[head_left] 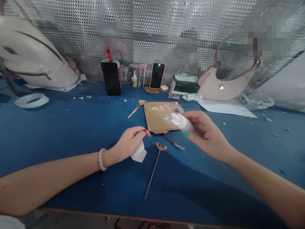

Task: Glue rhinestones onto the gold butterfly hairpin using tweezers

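Observation:
My right hand [207, 135], at the right front corner of a cardboard piece [152, 122], grips a white object like a wad of tissue [181, 121]. Its exact kind is unclear. My left hand [128, 143] is closed, thumb against fingers, with a white paper or tissue piece [139, 152] showing below it. Between the hands lies a gold hairpin [153, 170] with a butterfly-like openwork head. Tweezers [175, 142] rest just beyond it. On the cardboard are small piles of green beads [154, 108], pink beads [167, 107], blue beads [177, 110] and silvery beads [167, 119].
Another gold hairpin [136, 109] lies left of the cardboard. Behind stand a black phone [111, 78], a glue bottle [134, 79] and a white-framed phone [157, 75]. A tape roll [32, 100] sits left. A backpack [35, 54] and a handbag [221, 81] flank the mesh wall.

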{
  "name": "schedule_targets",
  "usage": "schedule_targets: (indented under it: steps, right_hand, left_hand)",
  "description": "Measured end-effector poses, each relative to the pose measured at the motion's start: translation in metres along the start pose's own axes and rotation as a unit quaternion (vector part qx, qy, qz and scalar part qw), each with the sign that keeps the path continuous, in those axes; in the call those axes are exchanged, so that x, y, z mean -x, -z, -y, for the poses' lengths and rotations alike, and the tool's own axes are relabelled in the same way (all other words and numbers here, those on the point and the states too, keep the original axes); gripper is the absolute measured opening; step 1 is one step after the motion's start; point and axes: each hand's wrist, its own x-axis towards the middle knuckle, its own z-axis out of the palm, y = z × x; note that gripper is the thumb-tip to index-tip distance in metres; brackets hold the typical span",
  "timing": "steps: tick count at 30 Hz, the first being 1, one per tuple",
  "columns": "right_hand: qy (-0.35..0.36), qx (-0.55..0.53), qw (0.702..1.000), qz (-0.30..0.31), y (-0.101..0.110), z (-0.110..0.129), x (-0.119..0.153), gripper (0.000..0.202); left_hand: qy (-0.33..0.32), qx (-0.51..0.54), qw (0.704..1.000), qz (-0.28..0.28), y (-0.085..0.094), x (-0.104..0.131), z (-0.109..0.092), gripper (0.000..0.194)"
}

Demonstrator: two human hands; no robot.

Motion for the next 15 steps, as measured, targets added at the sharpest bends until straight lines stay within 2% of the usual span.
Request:
schedule_targets:
  steps: [9, 15]
  right_hand:
    - [-0.001, -0.006, 0.999, -0.036, 0.006, -0.011, 0.019, 0.026]
    - [-0.013, 0.008, 1.000, -0.025, 0.011, -0.016, 0.029, 0.027]
  left_hand:
    - [0.031, 0.055, 0.998, -0.014, 0.001, -0.003, 0.002, 0.031]
    - [0.038, 0.083, 0.996, -0.013, 0.002, -0.002, -0.001, 0.031]
